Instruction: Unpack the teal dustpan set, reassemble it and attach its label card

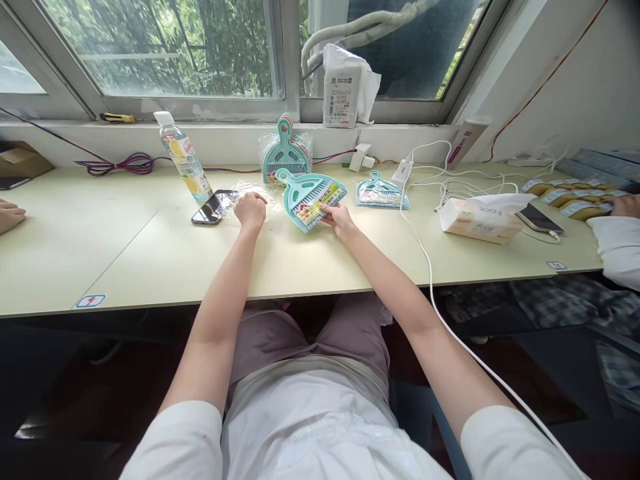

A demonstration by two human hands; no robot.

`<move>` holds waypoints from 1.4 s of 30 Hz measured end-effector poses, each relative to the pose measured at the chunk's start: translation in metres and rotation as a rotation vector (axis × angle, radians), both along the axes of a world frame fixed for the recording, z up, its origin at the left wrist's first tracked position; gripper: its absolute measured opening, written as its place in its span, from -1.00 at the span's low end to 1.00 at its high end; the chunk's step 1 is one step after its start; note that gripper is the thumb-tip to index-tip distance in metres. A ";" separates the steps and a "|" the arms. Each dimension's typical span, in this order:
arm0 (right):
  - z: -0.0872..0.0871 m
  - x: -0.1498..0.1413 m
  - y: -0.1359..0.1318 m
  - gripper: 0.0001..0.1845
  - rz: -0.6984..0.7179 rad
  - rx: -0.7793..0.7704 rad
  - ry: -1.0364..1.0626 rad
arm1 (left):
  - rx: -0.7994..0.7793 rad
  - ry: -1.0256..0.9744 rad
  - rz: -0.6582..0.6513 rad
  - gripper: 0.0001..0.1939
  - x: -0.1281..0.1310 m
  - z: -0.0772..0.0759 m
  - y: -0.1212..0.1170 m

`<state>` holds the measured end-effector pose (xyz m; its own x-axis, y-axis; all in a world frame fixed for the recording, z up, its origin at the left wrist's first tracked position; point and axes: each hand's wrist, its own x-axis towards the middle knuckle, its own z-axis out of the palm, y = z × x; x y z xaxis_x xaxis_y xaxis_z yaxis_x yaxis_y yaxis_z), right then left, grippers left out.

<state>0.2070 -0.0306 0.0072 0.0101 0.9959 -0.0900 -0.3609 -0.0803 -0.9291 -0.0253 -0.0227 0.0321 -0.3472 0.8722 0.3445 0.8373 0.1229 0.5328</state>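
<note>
My right hand grips a mint-green mini dustpan and brush set by its lower right edge, thumb over the printed label. The set is tilted above the table, its handle towards the upper left. My left hand is closed in a fist on a crumpled clear plastic wrapper, which shows on both sides of it. Behind stands a wrapped stack of dustpan sets against the wall. A smaller-looking mint-green dustpan set lies to the right of my right hand.
Left of my left hand are a phone and a leaning water bottle. To the right are a tissue box, white cables and another phone. A white cable crosses the table edge. Other people's hands show at both sides.
</note>
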 end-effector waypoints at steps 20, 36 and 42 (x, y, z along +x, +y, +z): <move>0.007 0.003 0.002 -0.90 0.238 -0.072 -0.075 | -0.041 0.070 0.127 -0.77 -0.013 -0.001 0.003; 0.006 0.003 0.000 -0.88 0.147 -0.059 -0.161 | 0.087 0.076 -0.020 -0.74 0.004 -0.007 0.000; 0.010 -0.003 -0.007 -0.90 0.258 -0.021 -0.172 | 0.114 0.149 -0.164 -0.75 0.015 -0.007 -0.005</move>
<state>0.2041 -0.0381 0.0172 -0.2263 0.9654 -0.1296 -0.1635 -0.1688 -0.9720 -0.0100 -0.0275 0.0254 -0.1418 0.8652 0.4809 0.9114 -0.0754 0.4045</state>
